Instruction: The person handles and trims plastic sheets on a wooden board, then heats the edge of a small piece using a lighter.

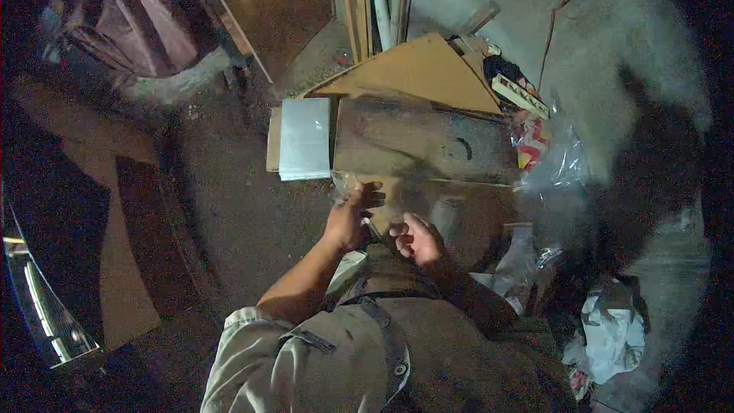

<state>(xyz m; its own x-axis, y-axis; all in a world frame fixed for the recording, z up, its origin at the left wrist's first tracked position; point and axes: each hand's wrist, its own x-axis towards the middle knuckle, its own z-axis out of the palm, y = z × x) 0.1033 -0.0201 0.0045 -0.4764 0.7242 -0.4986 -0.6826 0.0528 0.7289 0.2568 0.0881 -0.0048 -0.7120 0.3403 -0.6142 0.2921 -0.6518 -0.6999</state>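
My left hand is in front of the near edge of a worn wooden board, its fingers bent around a piece of clear plastic that shows beside the fingertips. A small, pale, thin thing shows just below those fingers; its kind is too small to tell. To the right, close to my body, my right hand has curled fingers, and what is in them, if anything, is hidden. The two hands are apart. A stack of whitish clear plastic bags lies at the board's left end.
Behind the board leans a brown panel, with wooden strips and pipes upright against the wall. Crumpled clear plastic and a cream power strip are at the right. A white bag lies on the floor.
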